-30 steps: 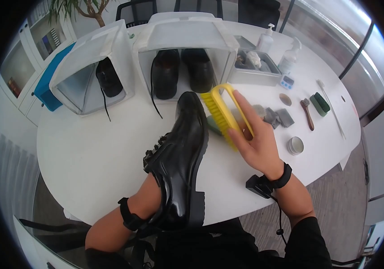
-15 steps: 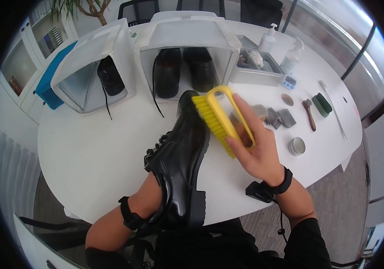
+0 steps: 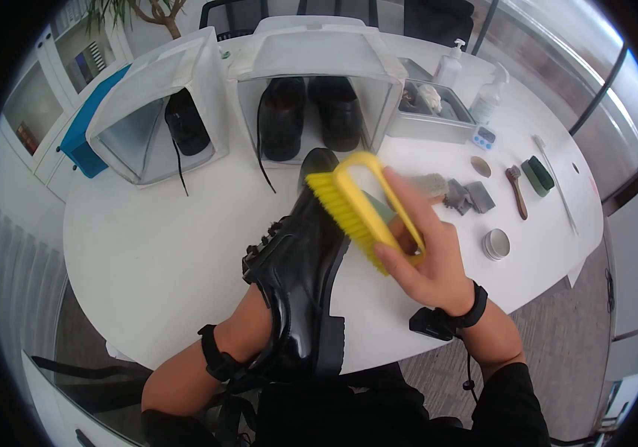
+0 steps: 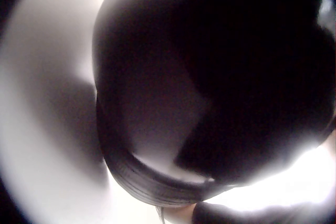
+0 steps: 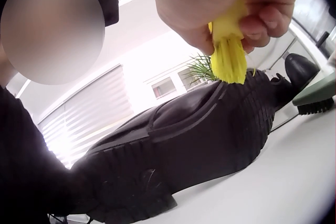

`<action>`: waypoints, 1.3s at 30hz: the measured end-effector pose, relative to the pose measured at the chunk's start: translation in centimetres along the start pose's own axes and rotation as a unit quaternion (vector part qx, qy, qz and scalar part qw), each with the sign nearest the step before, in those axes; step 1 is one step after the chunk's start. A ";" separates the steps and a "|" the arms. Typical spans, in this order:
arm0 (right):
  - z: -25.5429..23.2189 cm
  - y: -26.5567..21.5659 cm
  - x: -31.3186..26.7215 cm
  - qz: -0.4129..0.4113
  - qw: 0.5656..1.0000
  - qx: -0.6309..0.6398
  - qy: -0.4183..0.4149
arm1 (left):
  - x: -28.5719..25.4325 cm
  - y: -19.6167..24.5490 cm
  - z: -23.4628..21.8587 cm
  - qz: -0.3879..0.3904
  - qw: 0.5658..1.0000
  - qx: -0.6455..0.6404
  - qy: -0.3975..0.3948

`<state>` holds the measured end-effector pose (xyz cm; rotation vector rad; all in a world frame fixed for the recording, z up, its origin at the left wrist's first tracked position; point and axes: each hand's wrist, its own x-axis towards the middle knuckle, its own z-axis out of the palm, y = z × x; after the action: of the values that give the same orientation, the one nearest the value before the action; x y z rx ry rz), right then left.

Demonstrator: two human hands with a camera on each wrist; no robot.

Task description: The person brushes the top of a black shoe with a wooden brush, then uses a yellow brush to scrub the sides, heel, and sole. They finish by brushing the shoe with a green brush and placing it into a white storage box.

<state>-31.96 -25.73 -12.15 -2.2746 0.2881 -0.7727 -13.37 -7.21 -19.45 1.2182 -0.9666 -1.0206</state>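
Observation:
A glossy black lace-up shoe (image 3: 297, 276) lies tilted on its side, its toe pointing away from me and its sole facing right. My left forearm (image 3: 241, 328) runs into the shoe's opening, so the left hand is hidden inside. My right hand (image 3: 438, 257) grips the handle of a yellow scrubbing brush (image 3: 356, 201). The bristles overlap the shoe's toe area in the head view. From the right wrist, the yellow bristles (image 5: 229, 66) are right at the edge of the upper near the sole. The dark shoe (image 4: 142, 98) fills much of the left wrist view.
Two white shoe boxes (image 3: 315, 56) with dark shoes inside stand at the back. A metal tin (image 3: 431, 127), pump bottles (image 3: 449, 65), grey cloths or sponges (image 3: 468, 197), a round tin (image 3: 496, 243) and small brushes (image 3: 538, 175) lie right. A green-backed brush (image 5: 317, 92) lies beyond the shoe.
My right hand has moved the yellow brush left and slightly toward me, from beside the shoe's toe to over it. The shoe and left arm have stayed nearly still.

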 end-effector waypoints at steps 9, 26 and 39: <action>0.5 0.5 0.0 -0.002 0.999 0.022 -0.028 | 0.0 0.2 -0.4 0.007 0.994 0.108 -0.036; 0.9 0.6 -0.1 -0.014 0.999 0.039 -0.002 | 0.0 1.5 0.0 0.054 0.983 0.169 -0.036; 1.0 0.6 -0.1 -0.016 0.999 0.037 0.000 | 0.1 1.3 0.0 0.042 0.986 0.155 -0.037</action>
<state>-31.42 -25.62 -13.15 -2.2142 0.2186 -0.7864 -13.24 -7.26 -18.15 1.3883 -1.2596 -0.8760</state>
